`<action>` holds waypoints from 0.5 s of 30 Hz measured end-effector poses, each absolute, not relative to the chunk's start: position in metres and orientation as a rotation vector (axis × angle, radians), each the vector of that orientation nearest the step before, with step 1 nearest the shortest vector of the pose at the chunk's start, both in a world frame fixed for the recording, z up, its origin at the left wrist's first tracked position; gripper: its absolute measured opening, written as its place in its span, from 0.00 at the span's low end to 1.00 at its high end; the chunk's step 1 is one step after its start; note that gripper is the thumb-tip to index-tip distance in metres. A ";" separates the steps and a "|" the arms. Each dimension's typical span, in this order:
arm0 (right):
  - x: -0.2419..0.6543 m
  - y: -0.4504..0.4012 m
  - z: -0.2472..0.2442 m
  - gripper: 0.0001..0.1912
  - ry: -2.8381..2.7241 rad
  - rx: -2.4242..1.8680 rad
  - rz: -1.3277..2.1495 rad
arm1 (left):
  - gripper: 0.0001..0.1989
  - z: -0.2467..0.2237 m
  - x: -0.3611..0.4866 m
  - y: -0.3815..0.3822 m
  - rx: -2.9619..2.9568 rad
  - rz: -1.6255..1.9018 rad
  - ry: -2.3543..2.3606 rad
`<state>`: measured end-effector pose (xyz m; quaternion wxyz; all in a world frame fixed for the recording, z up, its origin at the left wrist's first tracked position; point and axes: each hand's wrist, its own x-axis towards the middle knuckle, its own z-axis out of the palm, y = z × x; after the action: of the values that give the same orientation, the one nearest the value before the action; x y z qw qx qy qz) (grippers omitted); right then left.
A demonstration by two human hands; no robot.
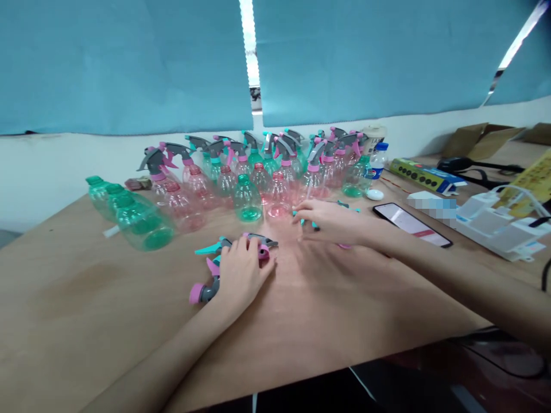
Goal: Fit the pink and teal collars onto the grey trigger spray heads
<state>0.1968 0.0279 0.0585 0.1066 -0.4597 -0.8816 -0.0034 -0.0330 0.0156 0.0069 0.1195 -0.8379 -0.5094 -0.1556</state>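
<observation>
My left hand [241, 269] lies over a small heap of trigger spray heads [209, 291], grey with pink or teal parts. Its fingers curl over them, with the thumb out at the right side. Farther right, my right hand [329, 221] has its fingers bent around teal-and-grey trigger spray heads [298, 215], largely hidden under the palm. Behind both hands stand several clear spray bottles. A green bottle [248, 198] and a pink bottle [279, 196] nearest my right hand have open necks. Many bottles at the back carry spray heads [315, 156].
Several green bottles [144, 221] are grouped at the left. To the right are a phone [412, 223], a white round object [375, 195], a blue-labelled drink bottle [379, 160], a yellow-green box [424, 175], white adapters on a power strip [495, 221] and a cardboard box [477, 140].
</observation>
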 end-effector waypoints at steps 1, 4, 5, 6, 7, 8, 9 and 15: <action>0.191 0.025 0.054 0.15 -2.604 -1.314 0.009 | 0.14 0.005 -0.033 0.016 -2.456 -0.431 -1.484; 0.178 0.020 0.040 0.15 -2.625 -1.199 0.066 | 0.11 0.001 -0.033 0.018 -2.477 -0.431 -1.472; 0.175 0.019 0.035 0.15 -2.623 -1.182 0.080 | 0.09 0.001 -0.034 0.018 -2.490 -0.439 -1.463; 0.173 0.019 0.031 0.14 -2.615 -1.179 0.088 | 0.08 0.001 -0.034 0.018 -2.507 -0.452 -1.450; 0.171 0.018 0.028 0.14 -2.604 -1.186 0.091 | 0.08 0.002 -0.034 0.017 -2.527 -0.471 -1.435; 0.170 0.017 0.025 0.14 -2.591 -1.193 0.093 | 0.08 0.003 -0.033 0.016 -2.549 -0.494 -1.416; 0.170 0.015 0.022 0.14 -2.578 -1.194 0.098 | 0.10 0.003 -0.033 0.015 -2.573 -0.520 -1.395; 0.175 0.005 0.012 0.16 -2.441 -1.119 0.248 | 0.13 -0.001 -0.031 0.005 -2.845 -0.839 -1.212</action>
<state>0.1752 0.0050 0.0123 0.2209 -0.4046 -0.8828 0.0897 -0.0312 0.0048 -0.0012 -0.0313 -0.8874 -0.3782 -0.2617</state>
